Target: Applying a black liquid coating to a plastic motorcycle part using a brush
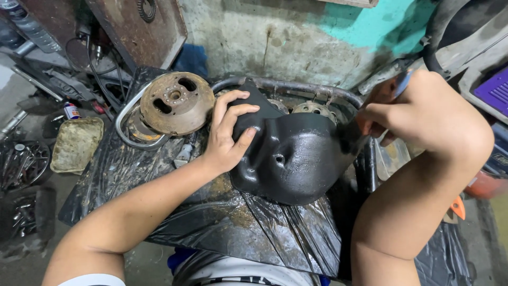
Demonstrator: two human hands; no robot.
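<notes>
A black, glossy engine cover [296, 159] lies on a black plastic sheet [254, 228] in front of me. My left hand [228, 132] rests flat on its upper left side, fingers spread over the edge. My right hand [407, 108] grips a paintbrush [353, 136] with a blue-tipped handle; its dark bristles touch the cover's right edge. Both forearms reach in from below.
A rusty round flywheel [176, 102] sits left of the cover inside a bent metal tube frame [296, 85]. A dirty shallow tray [77, 144] and a small can [71, 110] lie at left. Sprockets [21, 164] pile at far left. A stained wall [296, 37] stands behind.
</notes>
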